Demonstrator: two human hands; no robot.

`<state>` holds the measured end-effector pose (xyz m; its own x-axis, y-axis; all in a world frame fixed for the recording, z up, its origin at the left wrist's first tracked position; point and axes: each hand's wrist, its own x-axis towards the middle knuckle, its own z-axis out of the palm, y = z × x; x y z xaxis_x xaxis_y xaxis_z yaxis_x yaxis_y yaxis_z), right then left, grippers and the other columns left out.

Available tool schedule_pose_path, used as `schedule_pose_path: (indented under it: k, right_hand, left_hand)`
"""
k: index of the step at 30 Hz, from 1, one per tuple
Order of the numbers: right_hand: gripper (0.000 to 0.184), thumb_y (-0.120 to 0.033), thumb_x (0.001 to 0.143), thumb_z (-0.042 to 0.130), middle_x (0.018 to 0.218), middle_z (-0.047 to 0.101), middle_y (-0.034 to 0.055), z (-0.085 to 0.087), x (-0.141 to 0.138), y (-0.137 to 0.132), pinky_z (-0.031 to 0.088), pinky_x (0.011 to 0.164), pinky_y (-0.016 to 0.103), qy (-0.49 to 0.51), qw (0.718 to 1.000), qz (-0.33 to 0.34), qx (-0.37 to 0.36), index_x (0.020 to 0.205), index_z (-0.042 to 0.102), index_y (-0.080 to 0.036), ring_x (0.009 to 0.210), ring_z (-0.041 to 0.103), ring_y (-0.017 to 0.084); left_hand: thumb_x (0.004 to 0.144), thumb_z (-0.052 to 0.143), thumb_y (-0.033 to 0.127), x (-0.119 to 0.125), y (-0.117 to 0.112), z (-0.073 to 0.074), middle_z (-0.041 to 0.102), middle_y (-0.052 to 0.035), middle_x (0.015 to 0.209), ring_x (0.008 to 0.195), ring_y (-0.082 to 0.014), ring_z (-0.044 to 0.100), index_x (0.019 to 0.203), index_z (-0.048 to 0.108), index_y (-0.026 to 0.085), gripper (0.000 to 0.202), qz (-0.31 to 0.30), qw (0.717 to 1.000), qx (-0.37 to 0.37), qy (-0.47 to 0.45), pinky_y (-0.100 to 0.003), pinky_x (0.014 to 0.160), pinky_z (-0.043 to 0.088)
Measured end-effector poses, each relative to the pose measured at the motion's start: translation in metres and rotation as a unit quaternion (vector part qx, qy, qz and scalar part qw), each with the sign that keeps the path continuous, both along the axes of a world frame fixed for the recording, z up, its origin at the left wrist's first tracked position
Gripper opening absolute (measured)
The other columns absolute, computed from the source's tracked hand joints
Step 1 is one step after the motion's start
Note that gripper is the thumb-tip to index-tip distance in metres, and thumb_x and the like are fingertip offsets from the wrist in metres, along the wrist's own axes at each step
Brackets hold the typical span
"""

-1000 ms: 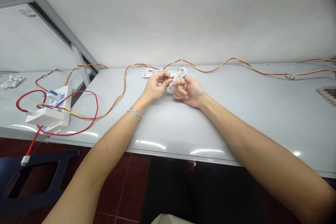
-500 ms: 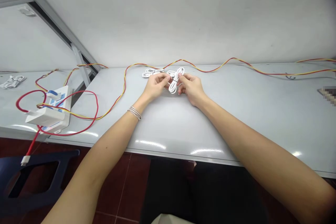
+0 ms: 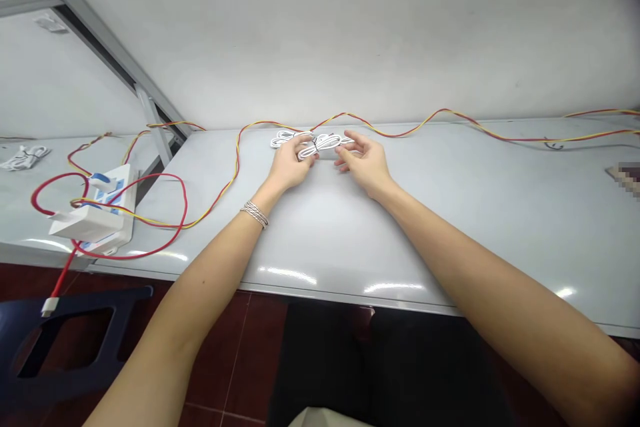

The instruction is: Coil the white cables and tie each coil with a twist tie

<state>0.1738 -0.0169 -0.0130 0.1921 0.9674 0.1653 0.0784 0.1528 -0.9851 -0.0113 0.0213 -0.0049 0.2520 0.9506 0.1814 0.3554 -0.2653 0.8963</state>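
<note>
A white cable (image 3: 320, 145), coiled into a bundle with a dark tie round its middle, lies tilted between my hands. My left hand (image 3: 290, 165) is closed on its left end. My right hand (image 3: 369, 161) has its fingers apart close to the bundle's right end; whether a fingertip touches it I cannot tell. A second tied white cable (image 3: 280, 139) lies on the table behind my left hand, partly covered by it. More white cable (image 3: 346, 141) shows behind the held bundle, mostly hidden.
A twisted red and yellow wire (image 3: 420, 125) runs along the back of the grey table (image 3: 350, 233). At left stands a power strip (image 3: 125, 193) with a white adapter (image 3: 85, 223) and a looped red cable (image 3: 185, 197). Another white bundle (image 3: 24, 157) lies far left. A blue stool (image 3: 100, 347) is below.
The held cable bundle has turned from nearly upright to a flatter slant and shifted left. My right hand's fingers have come off it and spread.
</note>
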Motion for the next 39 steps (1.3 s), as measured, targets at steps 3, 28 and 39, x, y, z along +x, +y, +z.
schedule_pose_path:
  k: [3,28,39]
  right_hand:
    - [0.043,-0.017,0.078,0.069,0.11,0.072,0.0126,-0.006,0.014,0.008,0.057,0.092,0.046,-0.215,0.971,-0.075,0.075,0.12,0.07,-0.014,0.089,0.069,0.024]
    - [0.032,-0.012,0.086,0.055,0.105,0.066,0.013,-0.012,0.018,0.007,0.052,0.092,0.046,-0.354,0.928,-0.079,0.083,0.117,0.061,-0.014,0.092,0.063,0.025]
    - [0.028,-0.027,0.085,0.064,0.1,0.069,0.0054,-0.009,-0.001,-0.005,0.054,0.072,0.034,-0.192,0.97,0.048,0.142,0.112,0.058,-0.022,0.071,0.066,0.017]
  left_hand:
    - [0.076,0.069,0.004,-0.008,0.006,0.003,0.075,-0.0086,0.098,0.089,-0.0223,0.066,0.114,0.07,0.015,0.04,0.069,0.996,0.02,0.057,-0.039,0.094,0.048]
    - [0.085,0.07,0.025,-0.003,0.002,0.006,0.067,-0.0016,0.074,0.068,-0.0143,0.06,0.09,0.072,0.017,0.009,0.191,0.974,0.083,0.094,-0.031,0.075,0.048]
    - [0.081,0.078,0.025,0.01,-0.013,0.011,0.075,-0.0136,0.104,0.066,-0.0154,0.069,0.104,0.07,0.011,0.028,-0.026,0.99,-0.101,-0.1,-0.026,0.05,0.053]
